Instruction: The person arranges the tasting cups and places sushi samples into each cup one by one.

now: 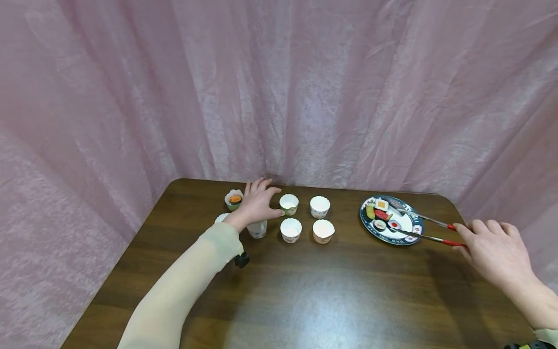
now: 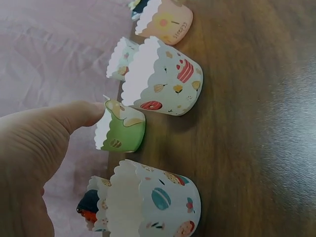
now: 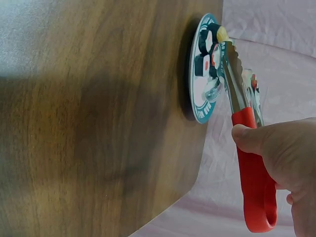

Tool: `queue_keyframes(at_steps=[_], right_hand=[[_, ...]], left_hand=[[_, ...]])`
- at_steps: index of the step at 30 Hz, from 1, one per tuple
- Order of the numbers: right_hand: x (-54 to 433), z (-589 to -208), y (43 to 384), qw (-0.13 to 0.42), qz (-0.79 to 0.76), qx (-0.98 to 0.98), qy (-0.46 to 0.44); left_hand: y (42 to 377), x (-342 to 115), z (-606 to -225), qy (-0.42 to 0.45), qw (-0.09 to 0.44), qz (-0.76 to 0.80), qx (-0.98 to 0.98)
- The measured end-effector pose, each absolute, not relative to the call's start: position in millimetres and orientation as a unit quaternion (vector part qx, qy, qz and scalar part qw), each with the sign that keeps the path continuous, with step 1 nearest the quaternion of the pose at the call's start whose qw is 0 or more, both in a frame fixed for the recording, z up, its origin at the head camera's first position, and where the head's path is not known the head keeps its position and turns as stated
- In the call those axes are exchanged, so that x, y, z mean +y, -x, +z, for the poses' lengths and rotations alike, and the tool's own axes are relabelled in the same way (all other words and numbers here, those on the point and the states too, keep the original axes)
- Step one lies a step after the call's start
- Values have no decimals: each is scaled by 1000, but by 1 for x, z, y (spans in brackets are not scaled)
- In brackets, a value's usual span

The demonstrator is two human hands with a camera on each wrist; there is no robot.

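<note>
My left hand (image 1: 259, 203) reaches over the paper baking cups with its fingers spread and holds nothing. In the left wrist view its thumb is right at the scalloped rim of a green cup (image 2: 129, 132). A toy sushi piece with an orange top (image 1: 235, 199) sits in a cup at the far left. My right hand (image 1: 501, 249) grips metal tongs (image 3: 252, 158) by their red handles. The tongs' arms are spread over a round plate (image 1: 415, 228) of toy sushi, nothing seen pinched between them. A red-centred white roll (image 1: 394, 225) lies close to the nearer tip.
White patterned cups (image 1: 291, 230) stand in two rows, and a peach cup (image 1: 323, 232) ends the front row. My left forearm partly covers the left cups. Behind the brown wooden table (image 1: 331, 286) hangs a pink curtain (image 1: 305, 97).
</note>
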State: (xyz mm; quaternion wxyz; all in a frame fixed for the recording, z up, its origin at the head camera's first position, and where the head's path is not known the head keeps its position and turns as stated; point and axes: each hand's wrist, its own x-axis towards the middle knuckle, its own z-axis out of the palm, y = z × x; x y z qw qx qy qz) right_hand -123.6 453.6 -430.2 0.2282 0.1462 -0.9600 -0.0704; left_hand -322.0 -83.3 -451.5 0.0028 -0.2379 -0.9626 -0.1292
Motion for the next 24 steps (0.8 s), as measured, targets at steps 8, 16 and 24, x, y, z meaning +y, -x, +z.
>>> queue_keyframes(at_steps=[8,16,24], right_hand=[[458,-433,120,235,-68,-957,-155],[461,-431,117,229,-69,-959,-154],[455,-425,121,214,-81,-961,-154]], left_hand=[[335,-72,-457,229,-9,-121,-966],[339,-66,-458,224,-21,-103,-969],[342,-61,-459,223,-36,-86,-970]])
